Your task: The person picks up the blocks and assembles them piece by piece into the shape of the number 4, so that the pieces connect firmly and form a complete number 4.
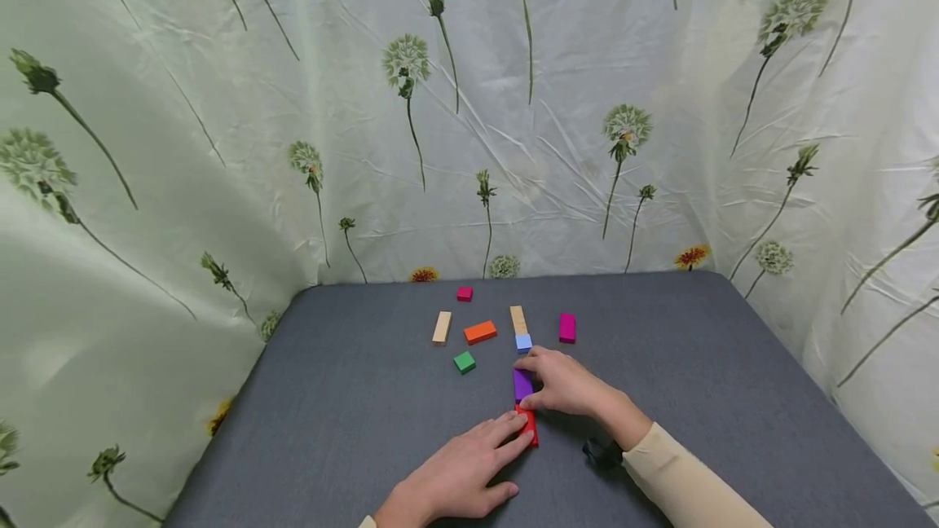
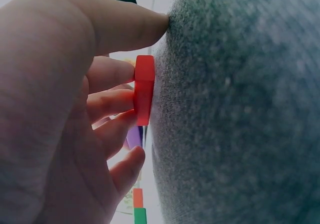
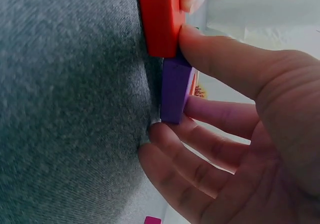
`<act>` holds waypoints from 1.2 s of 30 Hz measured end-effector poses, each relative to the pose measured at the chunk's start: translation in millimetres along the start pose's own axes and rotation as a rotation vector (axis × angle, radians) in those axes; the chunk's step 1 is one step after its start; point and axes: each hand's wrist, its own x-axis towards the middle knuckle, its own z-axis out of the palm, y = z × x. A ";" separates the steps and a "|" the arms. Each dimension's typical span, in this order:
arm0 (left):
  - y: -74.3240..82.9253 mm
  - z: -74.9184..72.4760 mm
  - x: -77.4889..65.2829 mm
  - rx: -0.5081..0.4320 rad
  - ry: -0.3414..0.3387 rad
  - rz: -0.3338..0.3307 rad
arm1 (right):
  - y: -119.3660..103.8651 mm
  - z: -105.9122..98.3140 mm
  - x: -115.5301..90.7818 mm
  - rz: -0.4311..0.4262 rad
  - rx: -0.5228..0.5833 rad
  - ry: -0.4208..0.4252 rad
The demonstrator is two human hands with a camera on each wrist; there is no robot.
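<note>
My left hand [image 1: 469,467] rests its outstretched fingertips on top of a red block [image 1: 531,435], thumb held apart on the cloth. In the left wrist view, that red block [image 2: 145,87] lies flat under the fingertips. My right hand [image 1: 568,385] pinches a purple block [image 1: 522,384] between its thumb at the near end and its fingers at the far end. The purple block [image 3: 175,90] sits end to end with the red block [image 3: 162,22] in the right wrist view, the thumb right at their joint. Both blocks form one line on the grey surface.
Beyond the purple block lie a light blue block [image 1: 523,343] and a plain wooden block [image 1: 518,319] end to end. Around them are green [image 1: 465,362], orange [image 1: 480,332], wooden [image 1: 442,327], pink [image 1: 465,293] and magenta [image 1: 567,327] blocks. A flowered curtain [image 1: 469,121] encloses the grey table [image 1: 352,398].
</note>
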 end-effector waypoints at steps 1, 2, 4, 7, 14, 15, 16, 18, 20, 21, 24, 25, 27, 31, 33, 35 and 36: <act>0.0 -0.1 0.2 -0.003 -0.003 -0.002 | 0.4 0.1 0.0 -0.007 0.001 -0.002; 0.0 -0.2 0.3 -0.007 -0.005 -0.003 | 0.6 0.3 -0.1 -0.011 0.006 -0.004; -0.2 -0.5 -0.1 -0.008 -0.007 -0.003 | 0.8 0.7 -0.4 -0.019 0.027 -0.009; -0.5 -0.7 -0.4 -0.008 -0.008 -0.002 | 0.6 1.2 -0.6 -0.033 0.073 -0.013; -0.8 -0.7 -0.1 0.004 -0.008 0.004 | 0.9 3.8 1.0 -0.007 0.139 0.000; -0.7 -0.6 0.1 0.005 -0.009 0.004 | 1.0 4.3 1.3 0.000 0.145 0.002; -0.6 -0.6 0.2 0.006 -0.010 0.003 | 1.1 5.0 1.5 0.007 0.152 0.004; -0.5 -0.6 0.2 0.002 -0.013 0.000 | 1.3 6.2 2.0 0.020 0.166 0.008; -0.4 -0.6 0.1 -0.003 -0.014 -0.003 | 1.4 7.0 2.3 0.026 0.178 0.013; -0.3 -0.6 0.2 -0.006 -0.014 -0.004 | 1.5 7.3 2.5 0.027 0.183 0.017; -0.4 -0.5 0.2 -0.009 -0.016 -0.007 | 1.5 7.9 2.3 0.026 0.194 0.029; -0.5 -0.4 0.2 -0.010 -0.017 -0.007 | 1.5 8.0 2.3 0.026 0.198 0.033; -0.8 -0.2 0.3 -0.014 -0.016 -0.007 | 1.8 8.5 2.2 0.029 0.208 0.039; -1.4 0.5 0.2 -0.018 -0.013 -0.008 | 2.8 9.6 2.2 0.036 0.227 0.043; -1.5 0.7 0.3 -0.020 -0.013 -0.009 | 3.1 9.3 1.9 0.036 0.232 0.046; -1.3 0.8 0.6 -0.020 -0.015 -0.011 | 3.5 8.1 1.6 0.039 0.235 0.054; -1.1 1.0 0.7 -0.019 -0.014 -0.010 | 3.8 7.2 1.6 0.042 0.235 0.063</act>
